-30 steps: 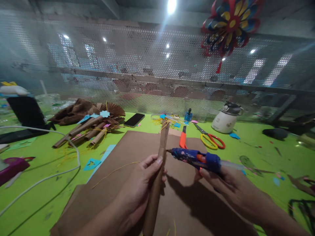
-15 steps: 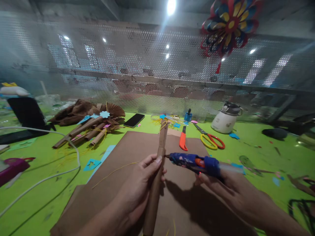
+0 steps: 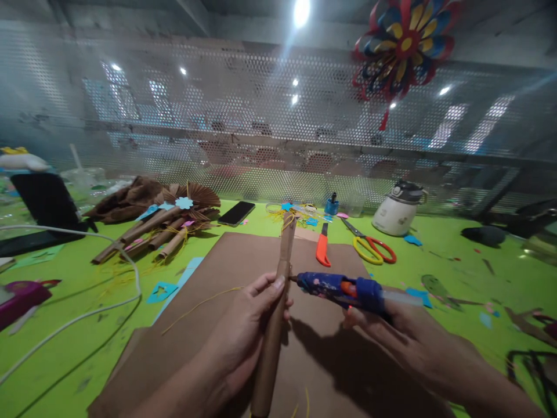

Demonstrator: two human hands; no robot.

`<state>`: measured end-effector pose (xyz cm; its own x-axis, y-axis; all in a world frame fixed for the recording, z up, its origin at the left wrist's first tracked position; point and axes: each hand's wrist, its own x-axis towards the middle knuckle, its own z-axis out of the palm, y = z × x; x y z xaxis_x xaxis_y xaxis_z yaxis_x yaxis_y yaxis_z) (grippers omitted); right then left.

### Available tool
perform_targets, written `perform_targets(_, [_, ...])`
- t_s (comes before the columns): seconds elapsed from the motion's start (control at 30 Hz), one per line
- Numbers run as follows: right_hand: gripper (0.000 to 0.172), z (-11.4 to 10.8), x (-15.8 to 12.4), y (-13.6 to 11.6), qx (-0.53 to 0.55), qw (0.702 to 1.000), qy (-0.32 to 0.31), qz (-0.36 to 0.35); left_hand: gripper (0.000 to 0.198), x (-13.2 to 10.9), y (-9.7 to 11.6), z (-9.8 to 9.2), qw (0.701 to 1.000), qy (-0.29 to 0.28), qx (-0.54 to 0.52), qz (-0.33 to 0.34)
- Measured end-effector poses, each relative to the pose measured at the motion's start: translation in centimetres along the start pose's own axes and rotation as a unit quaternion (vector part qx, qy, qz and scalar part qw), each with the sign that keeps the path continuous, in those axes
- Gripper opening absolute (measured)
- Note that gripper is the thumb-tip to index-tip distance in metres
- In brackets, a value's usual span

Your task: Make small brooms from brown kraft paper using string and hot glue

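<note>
Your left hand [image 3: 248, 316] pinches a rolled brown paper tube [image 3: 270, 357] between thumb and fingers; your right hand [image 3: 404, 328] wraps the handle of a blue glue gun [image 3: 324, 284], though I can't tell whether the trigger is squeezed. The tube appears over the middle of the brown sheet [image 3: 243, 255], its top pointing to the sheet's far edge. The gun's nozzle is at the tube's right side, touching or just beside it; I can't tell which.

Your left fingertips sit so near that nozzle that a slip of either wrist could burn you, if it's hot. Too long a squeeze could let glue run down the tube or drip onto the sheet. If your pinch loosens, the tube could roll under the tip and smear the seam.

Count one glue gun and one tube in hand. Toward the worktop [image 3: 444, 232]'s far edge are one phone [image 3: 237, 213], one blue bottle [image 3: 331, 206] and one white jug [image 3: 395, 212]. One orange-handled cutter [image 3: 322, 249] lies by the sheet's far edge, with one pair of scissors [image 3: 361, 237] by its far right corner. Toward the worktop's far left corner, the bundled tubes [image 3: 148, 226] number at least four; overlap hides the exact count.
</note>
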<state>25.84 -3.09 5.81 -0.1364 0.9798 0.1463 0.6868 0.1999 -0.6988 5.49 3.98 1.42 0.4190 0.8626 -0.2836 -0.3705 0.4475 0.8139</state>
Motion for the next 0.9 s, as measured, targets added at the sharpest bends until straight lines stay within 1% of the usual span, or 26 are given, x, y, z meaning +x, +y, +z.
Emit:
perform_targets(0.2, [0.034,0.01,-0.15,-0.43,-0.014,0.999,0.028,0.019,0.023,-0.03,-0.07,-0.07,1.0,0.003,-0.007,-0.008])
perform_targets(0.33, [0.034,-0.08,0.12,-0.31,-0.015,1.0,0.018,-0.003,0.025,-0.11,-0.12,-0.12,1.0,-0.01,-0.003,-0.016])
perform_targets(0.47, [0.038,-0.23,0.16,-0.22,-0.038,0.999,-0.012,-0.012,0.023,-0.09,-0.04,-0.09,1.0,0.011,0.0,-0.005])
perform_targets(0.57, [0.038,-0.31,0.08,-0.14,-0.037,0.999,-0.023,-0.023,0.023,-0.05,0.05,-0.09,1.0,0.006,0.0,0.002])
perform_targets(0.73, [0.04,-0.23,0.07,0.17,-0.024,0.999,-0.024,-0.005,0.026,-0.05,0.12,-0.1,1.0,0.003,0.007,-0.007])
perform_targets(0.9, [0.04,-0.12,0.08,-0.12,-0.018,1.0,-0.009,-0.008,0.028,-0.08,0.06,-0.05,1.0,0.002,0.012,-0.017])
